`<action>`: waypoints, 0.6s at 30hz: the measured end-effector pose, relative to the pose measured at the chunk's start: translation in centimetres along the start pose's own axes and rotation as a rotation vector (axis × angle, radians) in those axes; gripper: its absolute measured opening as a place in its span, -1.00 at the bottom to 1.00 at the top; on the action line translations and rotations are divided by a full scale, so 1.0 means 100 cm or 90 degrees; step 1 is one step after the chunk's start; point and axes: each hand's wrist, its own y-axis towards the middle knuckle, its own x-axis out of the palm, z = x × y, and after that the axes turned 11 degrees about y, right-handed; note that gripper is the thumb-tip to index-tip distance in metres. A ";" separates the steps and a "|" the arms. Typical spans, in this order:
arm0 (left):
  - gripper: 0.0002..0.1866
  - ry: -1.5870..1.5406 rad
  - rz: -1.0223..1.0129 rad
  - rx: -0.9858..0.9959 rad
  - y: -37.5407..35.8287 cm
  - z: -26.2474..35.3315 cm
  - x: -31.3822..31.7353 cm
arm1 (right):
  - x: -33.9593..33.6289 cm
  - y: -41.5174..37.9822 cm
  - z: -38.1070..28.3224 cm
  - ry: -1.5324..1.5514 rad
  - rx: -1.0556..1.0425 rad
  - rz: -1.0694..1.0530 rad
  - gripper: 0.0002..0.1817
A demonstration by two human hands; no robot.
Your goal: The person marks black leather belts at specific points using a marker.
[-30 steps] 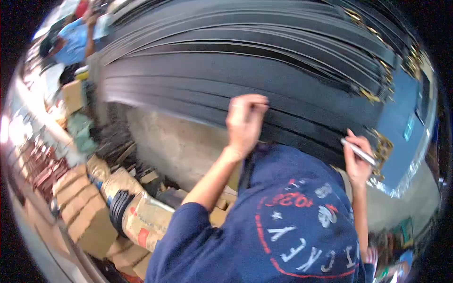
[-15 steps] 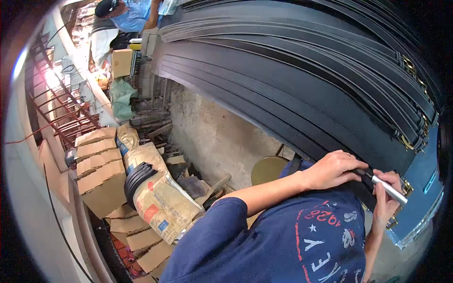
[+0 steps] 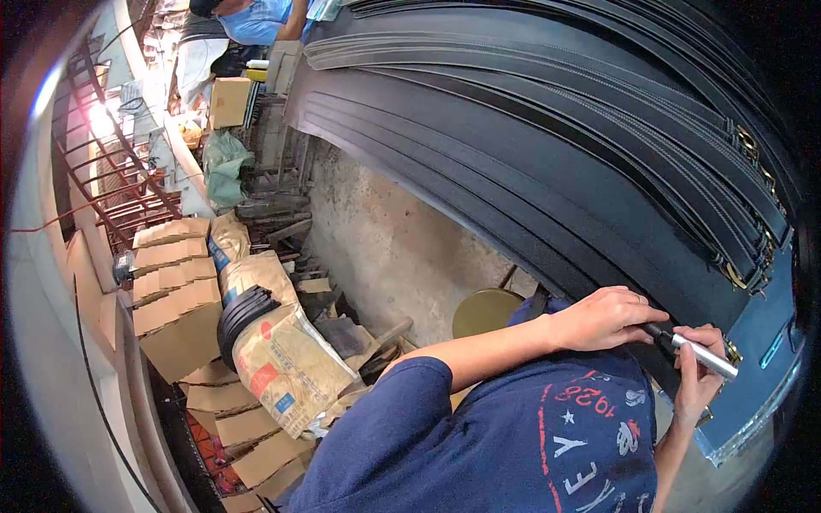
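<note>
A silver metal cylinder with a black end lies between my two hands at the table's near edge. My right hand is wrapped round the silver part. My left hand pinches the dark end of it. Beneath and beside the hands run long black straps laid flat on the dark table. Further bundles of stitched black belts lie across the table, with brass buckles at their right ends.
Across the table's far end is a person in a blue shirt. A round stool stands by the table. Left on the floor are stacked cardboard pieces, a printed sack with black coils, and a green bag.
The view has shifted slightly. My hands and the silver cylinder sit a little lower in the picture, and the hands keep their hold.
</note>
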 end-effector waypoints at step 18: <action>-0.61 -0.100 0.007 0.037 -0.003 0.008 0.001 | 0.012 -0.015 -0.004 -0.058 -0.013 -0.017 -0.78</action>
